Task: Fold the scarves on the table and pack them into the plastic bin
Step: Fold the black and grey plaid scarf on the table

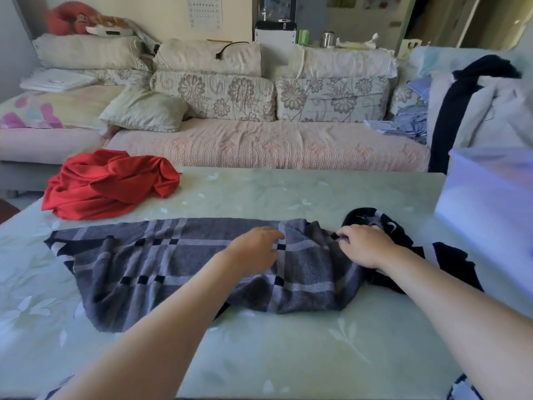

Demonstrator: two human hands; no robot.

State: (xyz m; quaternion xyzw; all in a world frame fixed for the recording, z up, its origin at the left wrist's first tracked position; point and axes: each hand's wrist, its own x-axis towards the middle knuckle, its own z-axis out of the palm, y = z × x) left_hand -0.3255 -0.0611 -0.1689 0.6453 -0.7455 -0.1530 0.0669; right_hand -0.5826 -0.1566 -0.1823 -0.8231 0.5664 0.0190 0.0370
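Observation:
A grey plaid scarf point(150, 264) with black and white checks lies spread across the middle of the table point(288, 356). My left hand point(253, 249) rests on its middle with fingers apart. My right hand point(366, 245) pinches the bunched cloth at the scarf's right end, where black fabric point(452, 261) trails to the right. A crumpled red scarf point(106, 184) sits at the table's far left. The translucent plastic bin point(490, 203) stands at the right edge.
A sofa point(259, 145) with floral cushions runs behind the table. Clothes point(476, 105) are heaped on its right end. The table has a pale green floral cover.

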